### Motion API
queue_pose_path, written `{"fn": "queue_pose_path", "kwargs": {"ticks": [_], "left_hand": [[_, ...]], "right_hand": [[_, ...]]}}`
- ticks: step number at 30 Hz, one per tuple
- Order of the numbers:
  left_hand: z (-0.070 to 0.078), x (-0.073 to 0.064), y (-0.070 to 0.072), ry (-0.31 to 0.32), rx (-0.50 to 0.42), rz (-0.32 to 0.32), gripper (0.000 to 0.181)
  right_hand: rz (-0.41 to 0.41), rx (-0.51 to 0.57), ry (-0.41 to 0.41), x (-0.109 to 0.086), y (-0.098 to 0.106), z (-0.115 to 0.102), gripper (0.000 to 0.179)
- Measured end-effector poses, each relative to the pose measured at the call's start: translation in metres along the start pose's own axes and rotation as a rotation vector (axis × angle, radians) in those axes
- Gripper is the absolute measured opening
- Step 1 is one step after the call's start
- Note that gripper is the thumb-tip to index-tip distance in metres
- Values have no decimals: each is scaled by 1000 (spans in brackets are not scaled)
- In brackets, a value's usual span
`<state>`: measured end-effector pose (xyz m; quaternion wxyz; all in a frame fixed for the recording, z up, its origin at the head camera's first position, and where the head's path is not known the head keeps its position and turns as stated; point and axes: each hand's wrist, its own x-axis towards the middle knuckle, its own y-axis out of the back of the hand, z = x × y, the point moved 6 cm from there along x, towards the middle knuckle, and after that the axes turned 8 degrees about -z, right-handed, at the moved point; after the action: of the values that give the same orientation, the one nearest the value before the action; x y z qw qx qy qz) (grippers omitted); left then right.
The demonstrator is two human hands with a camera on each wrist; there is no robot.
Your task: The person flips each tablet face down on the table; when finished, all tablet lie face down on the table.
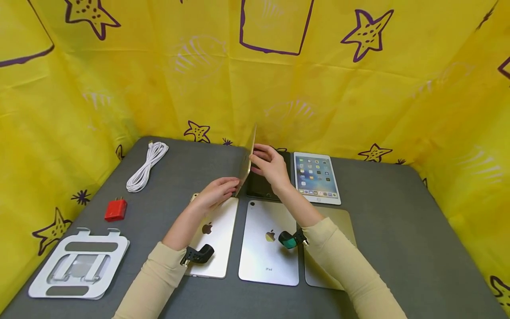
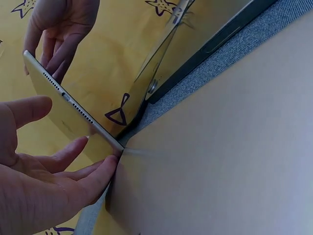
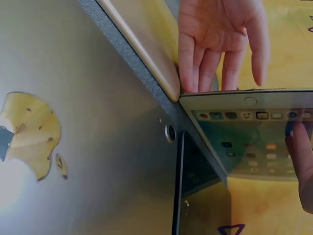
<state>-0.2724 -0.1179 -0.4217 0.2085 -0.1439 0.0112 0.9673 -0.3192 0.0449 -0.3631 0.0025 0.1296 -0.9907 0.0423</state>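
A thin gold-backed tablet (image 1: 245,165) stands on its long side, almost edge-on in the head view. Its home button and rows of app icons show on the lit screen (image 3: 244,147) in the right wrist view. Straight fingers of my left hand (image 1: 217,192) touch its back near the close lower corner, the thumb apart. My right hand (image 1: 272,166) grips it from the other side, thumb against the screen. Under that hand lies a dark-screened tablet (image 1: 260,187). A pale tablet (image 1: 217,235), its apple logo up, lies below my left forearm.
A silver iPad (image 1: 268,261) lies face down in the middle, a gold tablet (image 1: 324,270) beside it under my right sleeve. A white tablet (image 1: 316,173) shows its home screen. Leftward are a coiled white cable (image 1: 146,166), red charger (image 1: 116,209) and white folding stand (image 1: 119,254).
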Motion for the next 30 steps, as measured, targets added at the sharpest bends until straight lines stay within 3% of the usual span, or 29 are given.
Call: {"fn": "queue_pose_path", "kwargs": {"ticks": [7, 13, 30], "left_hand": [[-6, 3, 2, 42, -46, 24, 55], [-6, 2, 1, 36, -60, 21, 55], [-3, -10, 22, -21, 40, 62, 52]], "right_hand": [[19, 81, -55, -6, 12, 8, 39], [52, 102, -87, -10, 20, 15, 37], [100, 235, -144, -6, 24, 46, 35]]}}
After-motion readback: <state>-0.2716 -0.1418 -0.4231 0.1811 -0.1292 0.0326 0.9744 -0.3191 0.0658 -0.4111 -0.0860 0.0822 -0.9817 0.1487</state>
